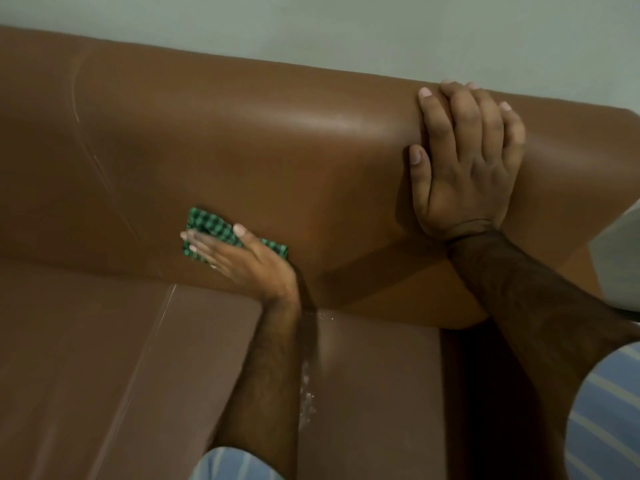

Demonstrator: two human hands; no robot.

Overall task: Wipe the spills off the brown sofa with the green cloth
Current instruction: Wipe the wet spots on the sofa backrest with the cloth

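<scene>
The brown sofa (242, 161) fills most of the view, backrest above and seat cushions below. My left hand (239, 258) presses the green checked cloth (204, 225) flat against the lower backrest, just above the seat. The cloth shows past my fingertips and behind my thumb. My right hand (464, 164) rests palm down with fingers spread over the top of the backrest at the right, holding nothing. Wet droplets of the spill (306, 393) glisten on the seat beside my left forearm.
A pale wall (381, 26) rises behind the sofa. Light streaks (90, 147) run down the backrest at the left, and a seam (152, 337) divides the seat cushions. A white surface (620, 251) shows past the sofa's right end.
</scene>
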